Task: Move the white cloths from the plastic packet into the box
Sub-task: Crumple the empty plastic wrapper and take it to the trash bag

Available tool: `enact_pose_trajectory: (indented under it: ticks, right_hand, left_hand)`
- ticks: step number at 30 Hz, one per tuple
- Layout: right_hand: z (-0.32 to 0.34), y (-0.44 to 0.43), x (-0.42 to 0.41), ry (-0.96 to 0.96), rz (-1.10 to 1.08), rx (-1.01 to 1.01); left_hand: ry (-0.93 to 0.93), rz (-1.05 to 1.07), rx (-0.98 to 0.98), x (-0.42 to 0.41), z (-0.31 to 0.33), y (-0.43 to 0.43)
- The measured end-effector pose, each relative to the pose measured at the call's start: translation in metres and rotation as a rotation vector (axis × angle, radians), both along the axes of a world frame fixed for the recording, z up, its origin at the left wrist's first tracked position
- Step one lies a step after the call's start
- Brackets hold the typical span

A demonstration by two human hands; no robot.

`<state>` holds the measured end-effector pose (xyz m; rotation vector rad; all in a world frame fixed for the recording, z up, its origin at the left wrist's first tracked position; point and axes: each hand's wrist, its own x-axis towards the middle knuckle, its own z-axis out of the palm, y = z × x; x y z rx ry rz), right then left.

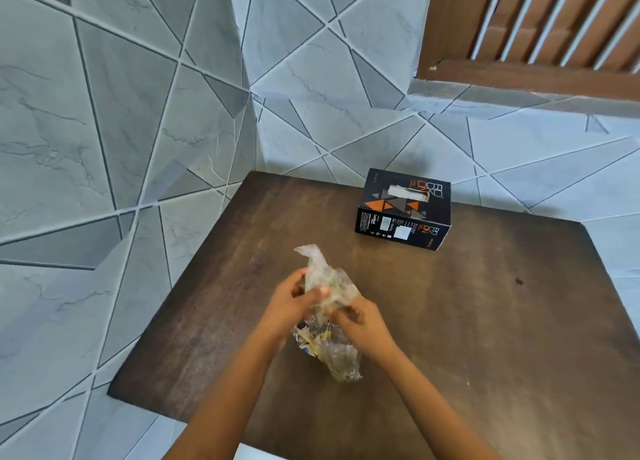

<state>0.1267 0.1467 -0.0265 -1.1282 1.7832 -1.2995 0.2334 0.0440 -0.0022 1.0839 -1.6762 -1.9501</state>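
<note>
A crumpled clear plastic packet (329,279) with some printed colour at its lower end stands over the middle of the dark wooden table (485,321). My left hand (294,302) grips it from the left, thumb on its front. My right hand (360,322) pinches it from the right, a little lower. White cloth inside shows only dimly through the plastic. A black box (403,210) with orange and grey triangles sits at the far side of the table, well beyond my hands. A slot in its top shows something white.
The table stands in a corner of grey tiled walls with a tiled floor to the left. A brown wooden louvred door (540,26) is at the upper right. A small dark spot (518,280) marks the tabletop on the right.
</note>
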Motion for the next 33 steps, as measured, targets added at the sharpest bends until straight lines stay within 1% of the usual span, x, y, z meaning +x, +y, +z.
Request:
enact_pose_trajectory:
  ticks: [2, 4, 5, 7, 8, 9, 10, 11, 12, 15, 17, 19, 21, 22, 24, 26, 27, 28, 29, 31, 32, 33]
  right_hand:
    - [0.005, 0.006, -0.004, -0.066, -0.023, -0.022]
    - [0.010, 0.013, -0.010, -0.132, -0.115, -0.041]
    - [0.011, 0.017, -0.013, -0.149, -0.180, -0.010]
    - [0.015, 0.027, -0.018, -0.217, -0.262, 0.176]
    - [0.016, 0.031, -0.019, -0.314, -0.252, 0.275]
    - [0.016, 0.035, -0.020, -0.449, -0.232, 0.324]
    - [0.018, 0.038, -0.020, -0.587, -0.217, 0.309]
    - [0.019, 0.039, -0.020, -0.696, -0.224, 0.245]
    - [0.023, 0.039, -0.020, -0.750, -0.243, 0.159]
    - [0.038, 0.034, -0.024, -0.705, -0.387, -0.070]
    - [0.045, 0.029, -0.029, -0.630, -0.453, -0.122]
    - [0.045, 0.026, -0.035, -0.519, -0.538, -0.103]
    - [0.042, 0.026, -0.038, -0.424, -0.590, -0.076]
    - [0.041, 0.027, -0.038, -0.411, -0.586, -0.064]
    - [0.038, 0.028, -0.036, -0.451, -0.523, -0.034]
    - [0.037, 0.031, -0.035, -0.559, -0.407, 0.001]
    - [0.038, 0.033, -0.036, -0.619, -0.363, 0.007]
    - [0.036, 0.035, -0.037, -0.637, -0.346, 0.000]
    - [0.035, 0.036, -0.039, -0.581, -0.345, -0.004]
    - [0.029, 0.036, -0.040, -0.369, -0.417, 0.035]
    - [0.025, 0.036, -0.040, -0.303, -0.434, 0.058]
    - [0.022, 0.036, -0.039, -0.358, -0.427, 0.091]
  left_hand:
    - [0.034, 0.041, -0.009, -0.006, 0.001, -0.002]
    - [0.053, 0.082, 0.001, -0.009, 0.002, -0.006]
    - [0.079, 0.115, 0.022, -0.011, 0.002, -0.009]
    - [0.152, 0.207, 0.106, -0.016, 0.003, -0.013]
    - [0.192, 0.258, 0.161, -0.019, 0.004, -0.015]
    - [0.221, 0.298, 0.201, -0.022, 0.003, -0.016]
    - [0.237, 0.327, 0.212, -0.026, 0.003, -0.015]
    - [0.229, 0.343, 0.196, -0.029, 0.001, -0.012]
    - [0.215, 0.350, 0.162, -0.032, 0.000, -0.008]
    - [0.115, 0.299, -0.064, -0.041, -0.009, 0.011]
    - [0.078, 0.210, -0.157, -0.045, -0.012, 0.026]
    - [0.096, 0.079, -0.112, -0.048, -0.008, 0.038]
    - [0.185, -0.126, -0.013, -0.050, -0.001, 0.047]
    - [0.202, -0.217, 0.001, -0.050, 0.001, 0.048]
    - [0.121, -0.307, -0.102, -0.050, 0.001, 0.046]
    - [0.002, -0.259, -0.286, -0.050, 0.001, 0.041]
    - [-0.021, -0.201, -0.313, -0.050, 0.000, 0.038]
    - [-0.012, -0.142, -0.279, -0.051, 0.001, 0.035]
    - [0.001, -0.094, -0.221, -0.051, 0.003, 0.033]
    - [0.052, -0.018, -0.069, -0.054, 0.006, 0.028]
    - [0.079, 0.000, 0.002, -0.055, 0.007, 0.027]
    - [0.095, 0.005, 0.060, -0.057, 0.010, 0.028]
